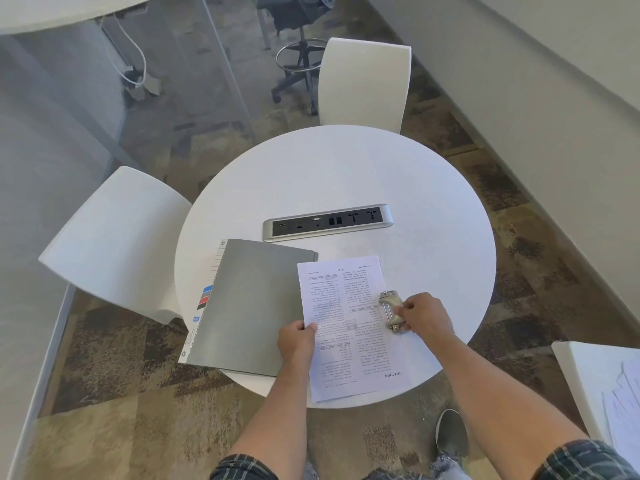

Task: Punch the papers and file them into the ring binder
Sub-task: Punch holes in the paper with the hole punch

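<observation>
White printed papers (346, 327) lay on one round white table (398, 181), partly over one shut grey binder (252, 306), with the left hand (298, 342) pinching their left edge and the right hand (427, 315) gripping one metal hole punch (391, 310) at their right edge, two white chairs (363, 81) beside, on brown carpet (114, 393).

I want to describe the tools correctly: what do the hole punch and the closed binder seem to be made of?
The hole punch looks like metal with a silvery, slightly shiny finish: light glints on its rounded body and thin rods. The binder cover looks like matte grey plastic or coated board; it is smooth, flat and without shine, so I cannot tell which. Paper dividers with coloured tabs stick out at its left edge.
</observation>
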{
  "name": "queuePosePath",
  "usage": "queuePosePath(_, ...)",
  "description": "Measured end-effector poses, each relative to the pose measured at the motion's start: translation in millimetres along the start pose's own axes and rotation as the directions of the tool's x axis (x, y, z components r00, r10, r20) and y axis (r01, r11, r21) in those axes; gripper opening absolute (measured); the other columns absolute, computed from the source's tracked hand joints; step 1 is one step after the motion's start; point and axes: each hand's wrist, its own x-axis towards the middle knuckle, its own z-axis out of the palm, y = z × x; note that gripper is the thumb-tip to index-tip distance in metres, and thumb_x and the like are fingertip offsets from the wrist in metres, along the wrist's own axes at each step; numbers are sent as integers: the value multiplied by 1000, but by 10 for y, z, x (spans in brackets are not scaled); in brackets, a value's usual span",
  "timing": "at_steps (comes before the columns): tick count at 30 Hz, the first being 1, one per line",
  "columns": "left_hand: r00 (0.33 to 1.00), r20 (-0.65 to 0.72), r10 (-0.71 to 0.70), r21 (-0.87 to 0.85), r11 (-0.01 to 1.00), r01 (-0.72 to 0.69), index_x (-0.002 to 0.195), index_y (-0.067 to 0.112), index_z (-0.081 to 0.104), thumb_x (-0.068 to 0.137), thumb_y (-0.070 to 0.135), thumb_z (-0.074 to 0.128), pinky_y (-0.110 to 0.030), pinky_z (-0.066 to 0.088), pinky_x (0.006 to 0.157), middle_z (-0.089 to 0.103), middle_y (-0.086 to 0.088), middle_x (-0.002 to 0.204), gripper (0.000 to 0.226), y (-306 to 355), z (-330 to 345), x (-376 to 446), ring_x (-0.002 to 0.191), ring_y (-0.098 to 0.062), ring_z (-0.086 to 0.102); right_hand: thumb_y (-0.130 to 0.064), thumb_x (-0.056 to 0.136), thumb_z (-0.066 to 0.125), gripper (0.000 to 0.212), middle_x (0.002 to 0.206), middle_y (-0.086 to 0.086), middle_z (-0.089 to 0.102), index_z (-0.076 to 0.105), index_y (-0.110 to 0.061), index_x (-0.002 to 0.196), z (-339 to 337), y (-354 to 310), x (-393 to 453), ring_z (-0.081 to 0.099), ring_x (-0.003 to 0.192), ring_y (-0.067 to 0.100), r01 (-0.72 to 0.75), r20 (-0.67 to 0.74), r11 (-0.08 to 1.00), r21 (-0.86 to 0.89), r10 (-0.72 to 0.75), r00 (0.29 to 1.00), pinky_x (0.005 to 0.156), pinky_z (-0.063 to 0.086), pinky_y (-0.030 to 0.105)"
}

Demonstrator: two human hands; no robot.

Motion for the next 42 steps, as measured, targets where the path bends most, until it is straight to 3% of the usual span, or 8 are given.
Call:
queuePosePath(2,1000,6,5,0,1000,-5,80,15,71,97,14,65,-27,56,59,77,-3,86,17,7,-5,-13,70,-18,71,-41,85,75,30,67,0,73,72,-14,74,-47,-20,-23,74,71,23,6,-6,997,-74,-6,1000,58,47,29)
queuePosePath(7,1000,8,11,16,1000,-11,77,15,69,96,13,65,-22,48,54,76,-3,85,19,31,-13,-26,67,-16,67,-66,74,76,51,69,-6,74,71,-16,76,-164,-15,-7,73,68,18,-34,-22,977,-213,30,999,70,55,31)
queuePosePath(10,1000,13,5,12,1000,-5,77,11,69,95,12,66,-22,50,55,74,-1,79,19,6,-14,0,64,-16,65,-72,74,72,57,66,-5,73,72,-15,77,-199,-30,-33,72,65,18,-40,-26,966,-255,35,999,66,52,29)
queuePosePath(14,1000,19,2,17,1000,-3,82,8,72,95,13,66,-27,54,61,77,-5,84,15,-5,-12,25,68,-19,67,-73,78,69,55,61,-9,73,72,-19,75,-235,-57,-48,70,63,13,-40,3,956,-290,43,999,69,53,29)
queuePosePath(27,1000,6,15,45,999,-15,78,16,72,95,13,66,-24,54,60,77,-2,84,18,5,7,51,71,-18,71,-74,79,67,54,63,-10,73,73,-20,75,-254,-17,37,69,65,12,-36,48,947,-319,54,997,69,51,30)
queuePosePath(34,1000,-20,5,19,1000,-5,77,17,72,94,14,68,-27,56,64,77,-2,84,18,-5,24,84,73,-19,72,-53,80,80,46,65,-4,75,62,-17,59,-221,38,184,53,54,16,-7,178,996,-94,24,984,63,45,30)
queuePosePath(42,1000,6,16,21,1000,-17,81,15,75,95,15,67,-34,62,73,78,-2,86,16,16,41,137,78,-22,75,-63,78,77,49,68,-6,76,63,-19,60,-238,-23,122,59,57,14,-3,137,981,-192,30,990,63,44,28)
